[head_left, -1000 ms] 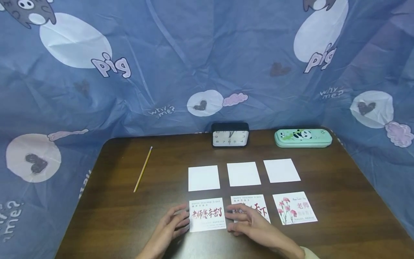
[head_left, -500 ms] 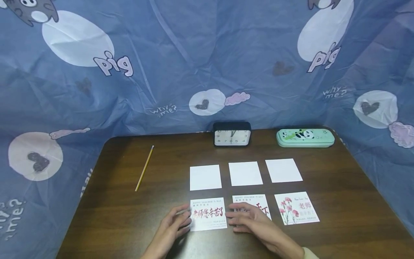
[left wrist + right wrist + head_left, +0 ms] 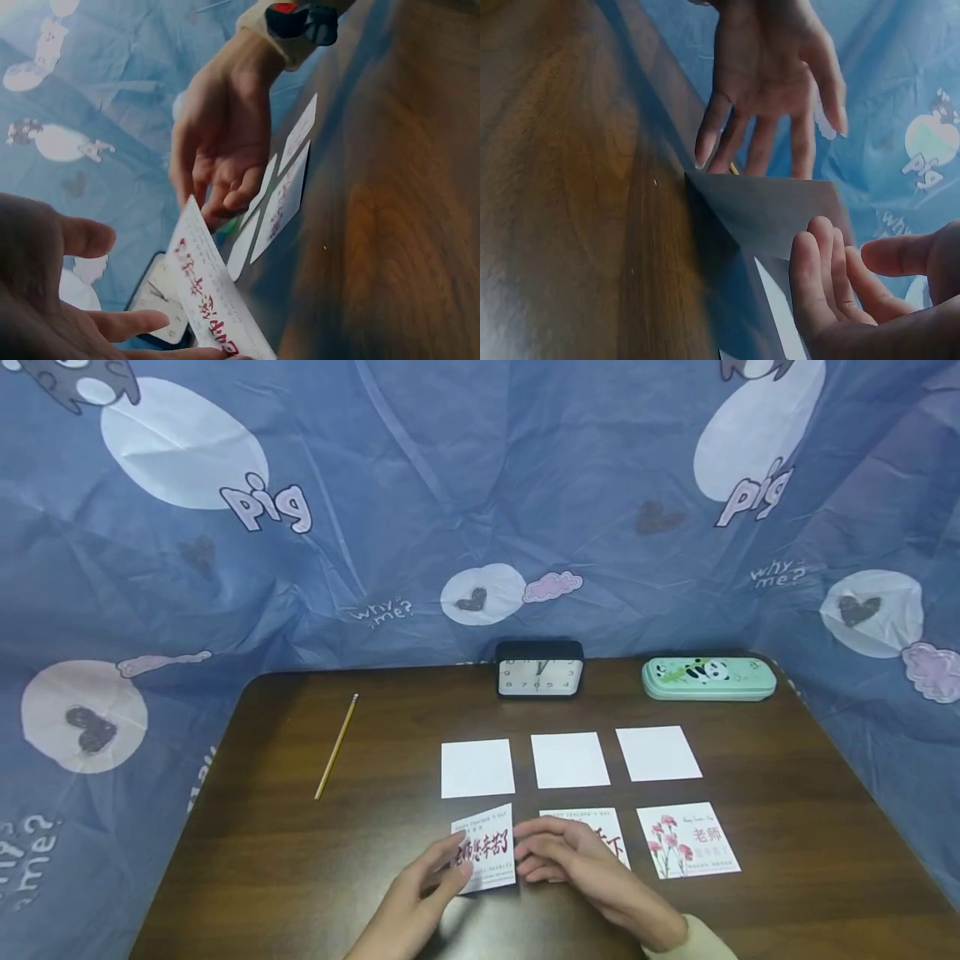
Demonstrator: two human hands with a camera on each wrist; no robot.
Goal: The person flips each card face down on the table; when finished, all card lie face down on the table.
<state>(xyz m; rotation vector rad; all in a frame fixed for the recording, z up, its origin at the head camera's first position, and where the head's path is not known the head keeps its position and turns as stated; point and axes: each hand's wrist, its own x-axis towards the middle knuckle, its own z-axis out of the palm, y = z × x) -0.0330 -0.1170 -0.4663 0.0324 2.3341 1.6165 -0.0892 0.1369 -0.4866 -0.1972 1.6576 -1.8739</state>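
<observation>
A square printed card with red lettering [image 3: 487, 847] stands tilted off the table between my two hands. My left hand [image 3: 420, 889] is at its left side, its fingers fairly straight and the fingertips touching the card's edge. At the card's right side, my right hand [image 3: 581, 864] has loosely bent fingers close against the blank back; contact there is hard to tell. In the right wrist view the thumb of each hand stands apart from the card. Partly under my right hand lies a second red-lettered card [image 3: 617, 847], and farther right a flower card [image 3: 686, 843].
Behind the printed cards, a row of blank white cards [image 3: 570, 760] lies on the wooden table [image 3: 405, 718]. A yellow pencil [image 3: 337, 747] is at the left. A black clock [image 3: 540, 670] and a green panda pencil case [image 3: 708, 679] stand at the back near a blue curtain.
The left red-lettered card lay flat before and is now raised and tilted. My left hand has moved right, and my right hand slightly left, so the two are closer together.
</observation>
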